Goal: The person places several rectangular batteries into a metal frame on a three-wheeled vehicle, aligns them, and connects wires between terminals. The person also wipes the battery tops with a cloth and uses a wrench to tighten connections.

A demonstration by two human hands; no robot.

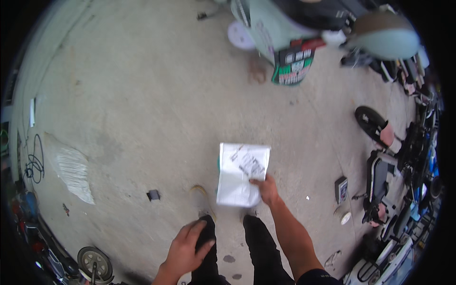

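Note:
My right hand [267, 189] holds a white printed paper sheet [240, 174] by its lower right edge, out in front of me above the concrete floor. My left hand [186, 249] hangs lower, by my left leg, fingers loosely spread and holding nothing. My two legs in black trousers and dark shoes [251, 228] show just below the paper.
A pale green scooter [304, 28] stands ahead at the top, a green and black box [293, 66] beside it. Dark scooters [394, 161] line the right side. A clear plastic sheet [71, 168] and small black object [153, 194] lie on the floor left. A wheel [95, 262] sits bottom left.

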